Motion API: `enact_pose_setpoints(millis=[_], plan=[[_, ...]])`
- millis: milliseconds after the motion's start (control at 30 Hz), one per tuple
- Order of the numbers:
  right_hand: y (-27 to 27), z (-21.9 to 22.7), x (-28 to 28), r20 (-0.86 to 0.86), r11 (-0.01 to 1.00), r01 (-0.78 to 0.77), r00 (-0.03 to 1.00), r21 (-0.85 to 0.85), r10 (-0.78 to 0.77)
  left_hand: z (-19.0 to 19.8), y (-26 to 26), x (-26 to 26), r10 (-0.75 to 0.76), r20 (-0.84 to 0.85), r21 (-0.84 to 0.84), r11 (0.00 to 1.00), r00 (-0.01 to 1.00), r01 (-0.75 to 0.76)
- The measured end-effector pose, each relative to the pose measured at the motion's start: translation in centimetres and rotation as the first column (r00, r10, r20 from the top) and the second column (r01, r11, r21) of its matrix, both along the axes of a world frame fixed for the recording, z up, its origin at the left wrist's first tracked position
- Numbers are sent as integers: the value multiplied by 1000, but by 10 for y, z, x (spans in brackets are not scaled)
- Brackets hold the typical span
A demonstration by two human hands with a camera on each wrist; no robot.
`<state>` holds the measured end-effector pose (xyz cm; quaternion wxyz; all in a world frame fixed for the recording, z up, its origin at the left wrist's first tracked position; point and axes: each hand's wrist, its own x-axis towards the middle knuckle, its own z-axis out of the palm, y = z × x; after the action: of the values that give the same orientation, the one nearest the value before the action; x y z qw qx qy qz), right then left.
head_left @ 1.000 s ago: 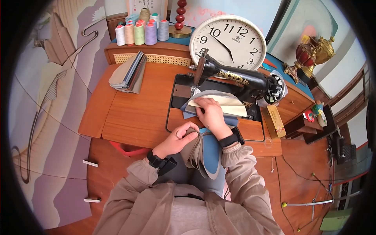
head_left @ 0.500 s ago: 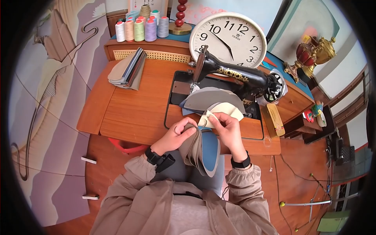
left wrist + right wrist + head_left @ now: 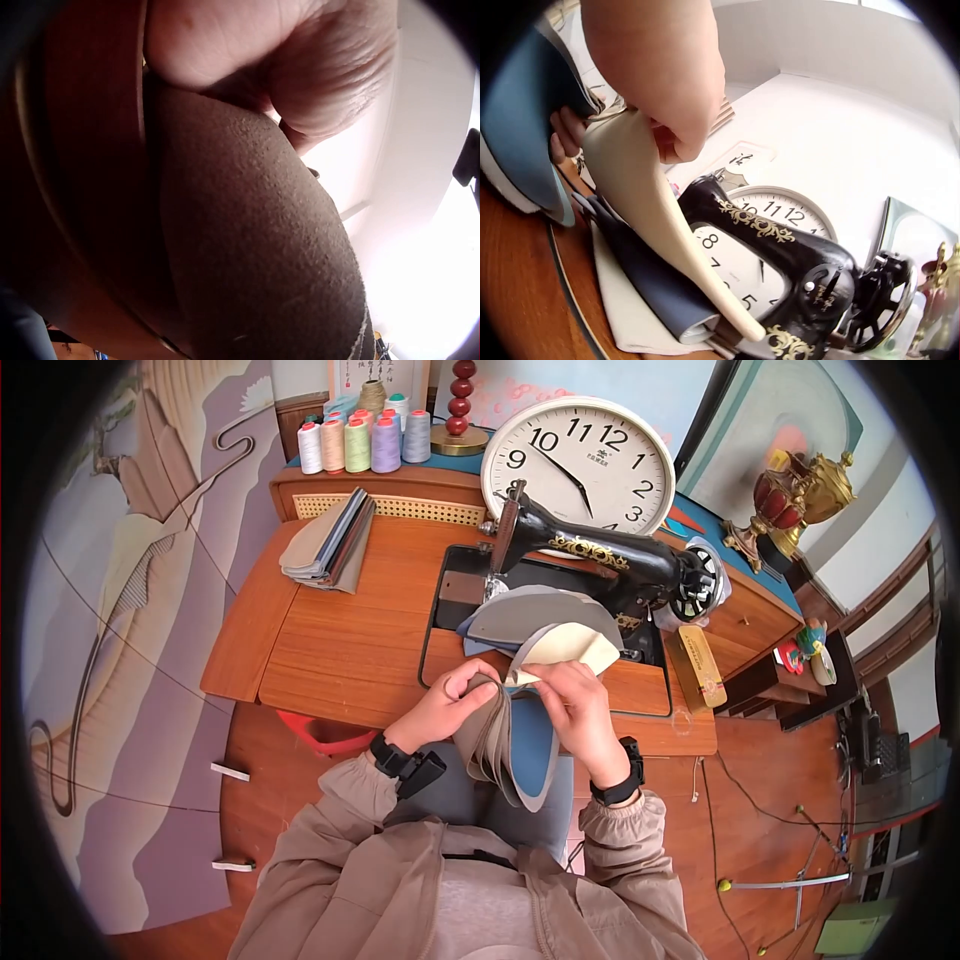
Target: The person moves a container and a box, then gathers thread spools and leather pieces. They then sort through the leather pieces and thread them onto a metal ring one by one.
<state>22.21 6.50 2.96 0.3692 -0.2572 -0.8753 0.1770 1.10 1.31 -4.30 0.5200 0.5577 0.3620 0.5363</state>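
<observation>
Between thumb and curled fingers, the left hand [image 3: 444,708] grips a stack of grey-brown and blue curved fabric pieces [image 3: 535,750] that hangs over the lap. The right hand [image 3: 584,722] pinches the near end of a cream piece [image 3: 575,647], close beside the left fingertips. Behind it, grey and blue pieces [image 3: 545,615] lie on the bed of a black sewing machine [image 3: 590,550]. In the right wrist view the cream piece [image 3: 641,180] slants down from the right hand [image 3: 660,75]. A brown piece [image 3: 247,225] fills the left wrist view below the left hand [image 3: 300,60].
More folded pieces [image 3: 335,542] lie at the tabletop's back left. Thread spools [image 3: 385,445], a beaded stand [image 3: 460,435] and a large clock [image 3: 580,465] stand along the back. A yellow tin [image 3: 702,668] is at the right, and a red object [image 3: 325,732] is under the table's front edge.
The right hand has drawn back from the machine bed toward the left hand, bringing the cream piece's end with it. The left hand keeps its hold on the stack, almost unmoved.
</observation>
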Motion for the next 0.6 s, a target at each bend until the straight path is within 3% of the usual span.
enact_pose_setpoints(millis=[33, 67, 133, 233, 367, 600], plan=[[0, 0, 1, 36, 994, 9, 999, 105, -13, 1, 0, 0, 0, 0, 0, 1000, 1000, 0], [-2, 1, 1, 36, 994, 9, 999, 105, -13, 3, -1, 0, 1, -3, -4, 1000, 1000, -1], [-6, 5, 2, 183, 950, 44, 977, 309, -105, 4, -1, 0, 1, -5, -8, 1000, 1000, -1], [-8, 2, 2, 212, 905, 43, 967, 423, -145, -1, 0, -1, -7, 10, -32, 999, 1000, 7], [-12, -11, 1, 29, 919, 82, 994, 386, -101, -5, 1, -4, -30, -6, 19, 999, 1000, 30], [-14, -8, 0, 13, 882, 84, 995, 464, -102, -4, 0, -1, -47, 66, -11, 999, 997, 48]])
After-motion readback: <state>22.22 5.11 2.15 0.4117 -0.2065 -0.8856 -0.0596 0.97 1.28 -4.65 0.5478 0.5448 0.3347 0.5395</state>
